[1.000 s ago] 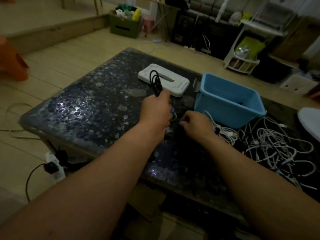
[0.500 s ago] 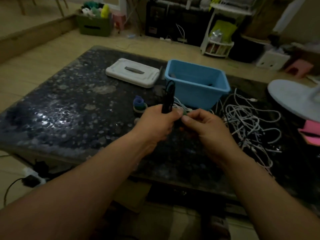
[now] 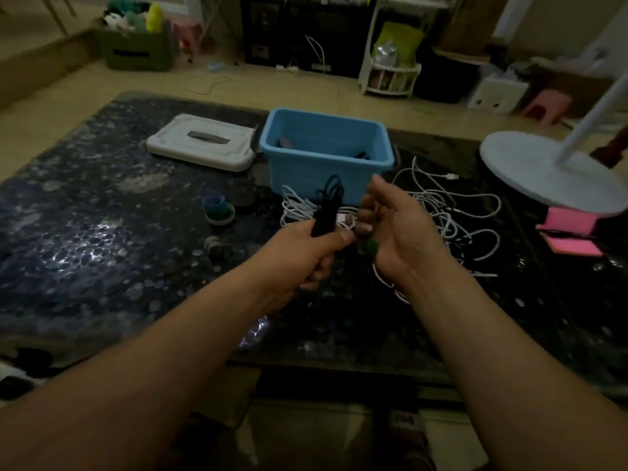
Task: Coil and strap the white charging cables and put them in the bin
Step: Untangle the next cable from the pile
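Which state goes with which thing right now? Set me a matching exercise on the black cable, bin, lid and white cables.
Things:
1. black cable
2. bin
3. lid
4. white cables

States:
A. flat on the table, left of the bin
B. loose tangle on the table
C. gripped in the left hand
D. blue, uncovered

Pairs: 1-C, 2-D, 3-A, 4-B.
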